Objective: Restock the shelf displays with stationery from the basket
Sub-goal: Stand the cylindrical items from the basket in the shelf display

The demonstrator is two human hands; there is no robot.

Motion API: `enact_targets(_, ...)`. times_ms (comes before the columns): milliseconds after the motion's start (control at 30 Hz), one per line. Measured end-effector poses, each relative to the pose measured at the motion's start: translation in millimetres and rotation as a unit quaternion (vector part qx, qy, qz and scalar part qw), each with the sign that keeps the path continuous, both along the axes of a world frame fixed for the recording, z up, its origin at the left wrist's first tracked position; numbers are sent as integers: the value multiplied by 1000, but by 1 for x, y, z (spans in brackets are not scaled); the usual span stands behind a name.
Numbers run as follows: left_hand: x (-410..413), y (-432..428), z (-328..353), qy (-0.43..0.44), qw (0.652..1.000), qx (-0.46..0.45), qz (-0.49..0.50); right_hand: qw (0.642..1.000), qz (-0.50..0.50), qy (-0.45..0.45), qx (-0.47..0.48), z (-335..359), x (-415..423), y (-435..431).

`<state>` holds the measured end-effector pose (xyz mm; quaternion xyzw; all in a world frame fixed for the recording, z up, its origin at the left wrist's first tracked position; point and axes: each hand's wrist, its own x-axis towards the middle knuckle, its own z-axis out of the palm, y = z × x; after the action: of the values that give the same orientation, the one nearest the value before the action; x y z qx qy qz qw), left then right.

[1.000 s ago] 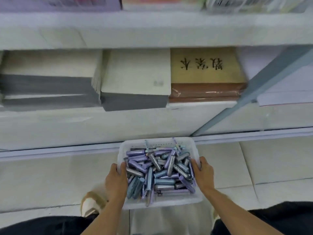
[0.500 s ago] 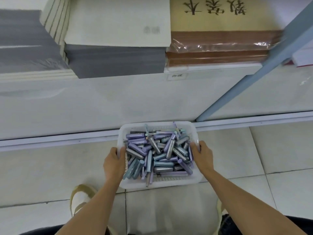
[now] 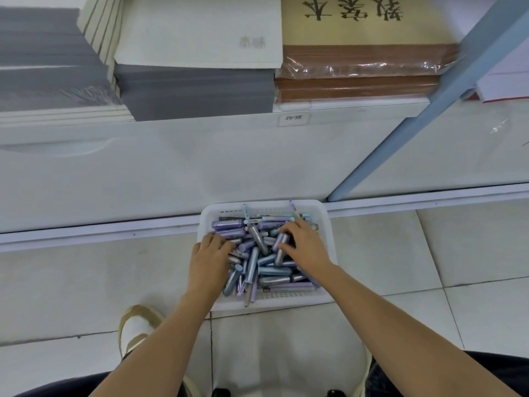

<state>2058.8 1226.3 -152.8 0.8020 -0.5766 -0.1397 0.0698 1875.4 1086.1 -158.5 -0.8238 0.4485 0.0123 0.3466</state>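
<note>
Tiled floor [image 3: 71, 287], white shoe [image 3: 137, 325] (tan trim), blue post [image 3: 429, 116]

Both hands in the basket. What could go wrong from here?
1. The pens lie crisscrossed in the basket; lifting the one the right hand pinches could drag neighbours out onto the floor.
2. A pen pokes over the near wall; a nudge from the left hand could tip it out.

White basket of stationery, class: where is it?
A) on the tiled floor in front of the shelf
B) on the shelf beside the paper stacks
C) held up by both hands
A: the white basket sits on the tiled floor, with the left hand and right hand in its stationery.
</note>
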Motion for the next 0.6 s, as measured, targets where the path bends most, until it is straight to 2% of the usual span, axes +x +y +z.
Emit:
enact_targets(167,0,-3,-7,-7,999,48,-22,999,6,-28,46,4,-4,1)
enact_targets(333,-1,7,-21,79,989,113,-52,980,-58,-102,159,10,-9,6)
enact_targets(467,-3,6,-4,209,974,79,47,967,-117,-151,166,23,-10,-8)
enact_targets(533,-3,1,8,282,950,43,127,951,-135,-180,210,32,-7,-15)
enact_targets(600,-8,-6,19,362,914,1,185,942,-108,-179,263,40,1,-18)
